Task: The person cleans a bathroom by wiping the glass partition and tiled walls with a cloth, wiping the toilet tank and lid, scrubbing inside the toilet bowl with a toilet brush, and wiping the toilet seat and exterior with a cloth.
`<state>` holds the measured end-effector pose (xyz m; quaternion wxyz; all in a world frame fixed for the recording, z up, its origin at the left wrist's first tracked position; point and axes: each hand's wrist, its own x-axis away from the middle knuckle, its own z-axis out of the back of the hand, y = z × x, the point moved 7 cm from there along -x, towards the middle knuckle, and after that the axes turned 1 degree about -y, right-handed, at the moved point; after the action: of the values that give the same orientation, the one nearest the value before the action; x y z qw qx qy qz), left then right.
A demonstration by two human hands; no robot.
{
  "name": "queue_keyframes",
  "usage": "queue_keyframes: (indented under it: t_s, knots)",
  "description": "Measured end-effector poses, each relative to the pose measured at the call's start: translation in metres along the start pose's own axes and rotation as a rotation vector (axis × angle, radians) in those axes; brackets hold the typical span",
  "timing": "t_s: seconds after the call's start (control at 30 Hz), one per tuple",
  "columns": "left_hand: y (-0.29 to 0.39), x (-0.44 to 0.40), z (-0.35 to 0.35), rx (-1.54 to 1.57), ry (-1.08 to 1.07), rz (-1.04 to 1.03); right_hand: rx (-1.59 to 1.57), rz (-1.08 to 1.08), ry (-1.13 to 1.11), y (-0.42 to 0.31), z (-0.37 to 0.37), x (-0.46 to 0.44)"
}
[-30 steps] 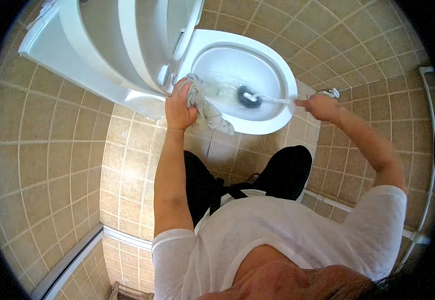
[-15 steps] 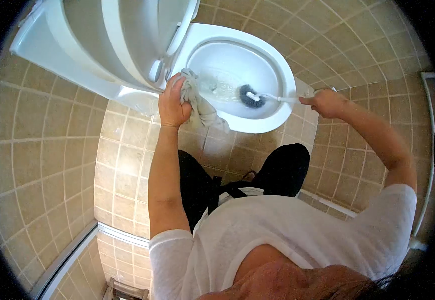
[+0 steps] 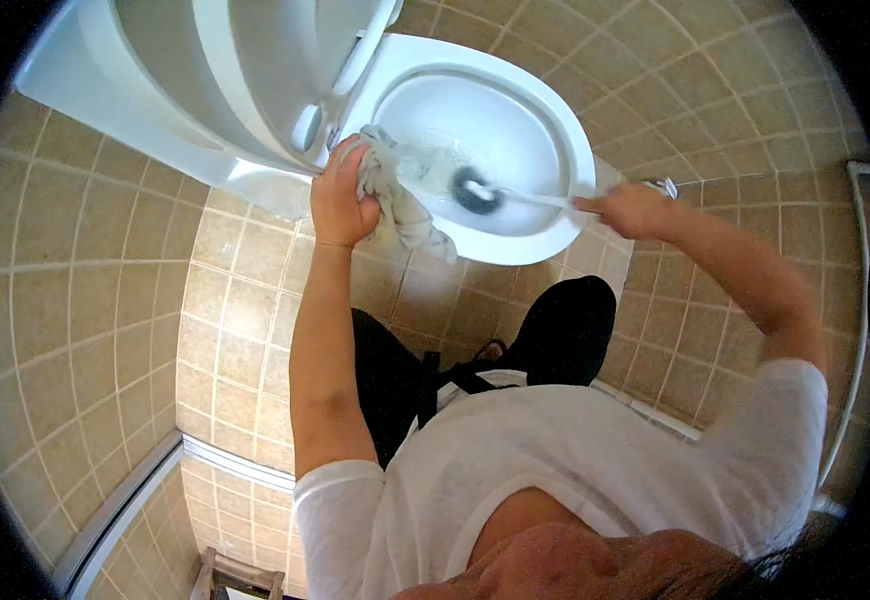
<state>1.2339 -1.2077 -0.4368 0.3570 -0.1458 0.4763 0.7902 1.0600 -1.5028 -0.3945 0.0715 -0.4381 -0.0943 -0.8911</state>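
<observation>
My right hand point(image 3: 630, 211) is closed around the handle of a white toilet brush point(image 3: 477, 191), out past the front rim. The brush's dark round head lies inside the toilet bowl point(image 3: 547, 110), near the water at its bottom, and looks smeared by motion. At the near back rim of the bowl, my left hand point(image 3: 343, 195) grips a pale, crumpled cloth point(image 3: 395, 200). The cloth hangs down over the rim's outer side, its lower end loose.
The raised toilet seat and lid point(image 3: 245, 80) lean back against the tank point(image 3: 65, 70). Tiled walls point(image 3: 75, 230) stand on both sides. A metal floor track point(image 3: 120, 515) runs at lower left, with a stool-like object point(image 3: 240, 577) beyond it. A white pipe point(image 3: 863, 300) runs along the right.
The brush head has moved left and slightly down within the bowl, and my right hand has shifted left with it. My left hand keeps hold of the cloth in nearly the same place.
</observation>
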Motion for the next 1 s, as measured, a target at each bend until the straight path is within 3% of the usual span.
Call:
queue_keyframes:
  t_s: [0.13, 0.3, 0.37, 0.53, 0.7, 0.73, 1.0]
  knots:
    - [0.002, 0.000, 0.002, 0.025, 0.044, -0.078, -0.116, 0.005, 0.137, -0.042, 0.027, -0.070]
    - [-0.001, 0.000, -0.003, -0.052, -0.035, 0.056, -0.125, -0.002, 0.290, -0.065, 0.029, -0.127]
    - [0.001, -0.001, -0.003, -0.055, -0.017, 0.016, -0.088, -0.074, 0.268, -0.080, 0.035, -0.143]
    - [0.001, 0.000, -0.003, -0.063, -0.023, 0.015, -0.096, 0.021, 0.361, -0.067, 0.029, -0.108]
    - [0.006, -0.002, -0.002, -0.063, -0.023, -0.008, 0.084, 0.006, 0.185, -0.033, 0.025, -0.062]
    - [0.005, 0.000, -0.002, -0.065, -0.029, -0.002, 0.027, 0.004, 0.258, -0.034, 0.030, -0.062]
    - [0.010, -0.004, 0.000, -0.048, 0.001, -0.011, -0.259, -0.143, 0.360, -0.071, 0.044, -0.156]
